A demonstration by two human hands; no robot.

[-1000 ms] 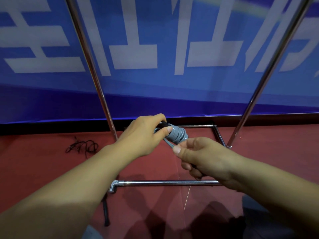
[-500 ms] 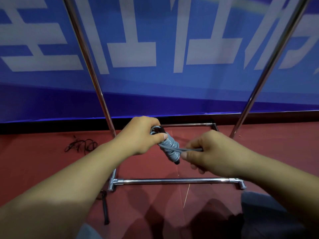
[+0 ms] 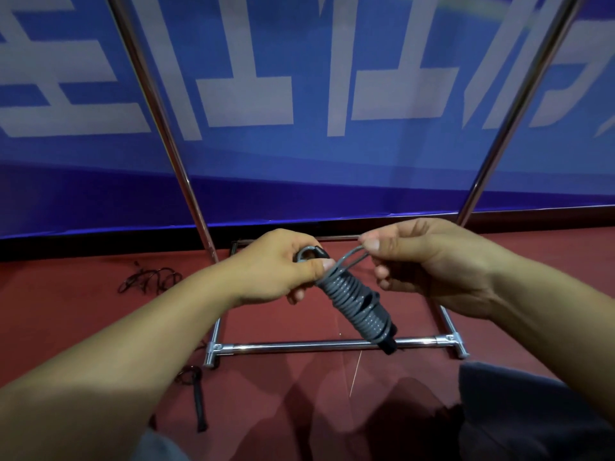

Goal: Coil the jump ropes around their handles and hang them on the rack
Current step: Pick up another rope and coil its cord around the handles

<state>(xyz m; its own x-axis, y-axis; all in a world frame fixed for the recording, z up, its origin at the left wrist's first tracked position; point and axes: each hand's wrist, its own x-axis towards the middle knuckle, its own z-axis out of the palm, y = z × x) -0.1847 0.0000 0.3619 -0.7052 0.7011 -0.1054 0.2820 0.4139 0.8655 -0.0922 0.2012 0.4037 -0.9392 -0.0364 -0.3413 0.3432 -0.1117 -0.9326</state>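
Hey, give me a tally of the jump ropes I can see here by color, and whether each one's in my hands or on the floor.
Grey rope, wound on its handles, gripped by left hand, its loop pinched by right hand: 1
Black tangled rope on the floor, left: 1
Black handle with cord on the floor, near the rack: 1
Total: 3

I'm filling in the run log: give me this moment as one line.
step: coiling | left hand: grips wrapped handles | right hand: pinches rope loop | rack: nothing seen hung
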